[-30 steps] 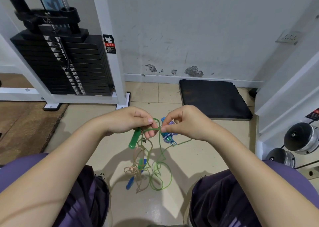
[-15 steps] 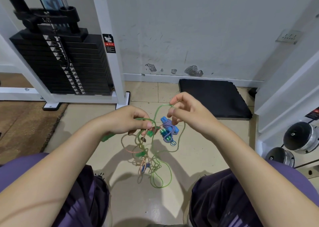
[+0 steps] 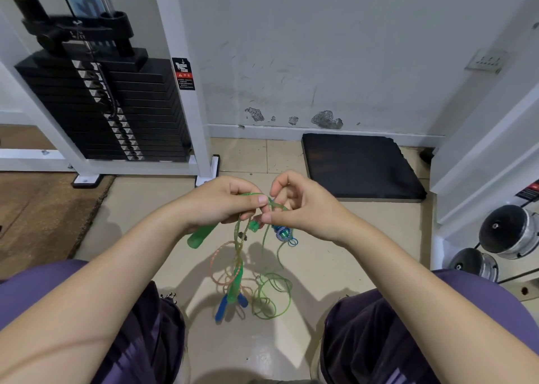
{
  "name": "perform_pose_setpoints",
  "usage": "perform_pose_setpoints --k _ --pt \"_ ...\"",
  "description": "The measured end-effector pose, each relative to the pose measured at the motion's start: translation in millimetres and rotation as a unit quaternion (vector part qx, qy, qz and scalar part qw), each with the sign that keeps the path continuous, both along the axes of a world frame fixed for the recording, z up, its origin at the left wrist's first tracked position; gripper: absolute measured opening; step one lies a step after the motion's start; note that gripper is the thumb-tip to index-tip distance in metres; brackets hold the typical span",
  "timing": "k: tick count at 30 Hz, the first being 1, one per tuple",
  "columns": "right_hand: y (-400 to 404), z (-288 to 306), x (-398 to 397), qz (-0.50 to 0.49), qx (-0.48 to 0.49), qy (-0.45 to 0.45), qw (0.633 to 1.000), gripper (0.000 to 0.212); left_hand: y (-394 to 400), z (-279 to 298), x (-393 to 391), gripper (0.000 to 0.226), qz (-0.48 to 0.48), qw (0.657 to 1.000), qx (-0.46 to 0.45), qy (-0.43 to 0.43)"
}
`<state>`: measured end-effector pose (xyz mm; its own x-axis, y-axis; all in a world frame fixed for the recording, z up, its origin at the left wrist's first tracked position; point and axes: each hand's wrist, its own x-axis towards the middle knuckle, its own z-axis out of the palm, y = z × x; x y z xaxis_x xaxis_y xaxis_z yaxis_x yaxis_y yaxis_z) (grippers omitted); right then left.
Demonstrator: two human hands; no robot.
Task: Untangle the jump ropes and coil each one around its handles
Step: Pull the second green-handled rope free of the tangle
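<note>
Beige tiled floor (image 3: 151,208), scuffed white wall (image 3: 335,48), black mat (image 3: 361,164).

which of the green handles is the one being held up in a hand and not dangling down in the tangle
The green handle sticking out below the left hand, which grips it. The other green handle hangs low in the tangle beside the blue handles.

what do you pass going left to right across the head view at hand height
brown mat → green handle → left hand → right hand → black pad → dumbbells
</note>
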<state>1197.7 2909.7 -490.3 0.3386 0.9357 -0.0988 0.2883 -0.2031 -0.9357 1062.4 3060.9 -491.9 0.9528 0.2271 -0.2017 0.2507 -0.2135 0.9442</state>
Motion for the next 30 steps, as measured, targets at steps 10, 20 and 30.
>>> perform_pose_setpoints --k 10,20,30 --pt "-3.3 12.9 17.7 -0.099 0.03 -0.105 0.989 0.005 25.7 -1.7 -12.1 0.011 -0.028 0.978 0.131 0.157" --pt "-6.3 13.2 12.6 -0.051 0.039 0.069 0.996 0.029 8.7 6.4 -4.2 0.01 0.029 0.995 0.09 0.026" --pt "-2.4 6.2 16.5 0.001 -0.082 -0.151 0.985 0.02 10.9 11.2 -8.3 0.02 0.018 0.982 0.157 0.104"
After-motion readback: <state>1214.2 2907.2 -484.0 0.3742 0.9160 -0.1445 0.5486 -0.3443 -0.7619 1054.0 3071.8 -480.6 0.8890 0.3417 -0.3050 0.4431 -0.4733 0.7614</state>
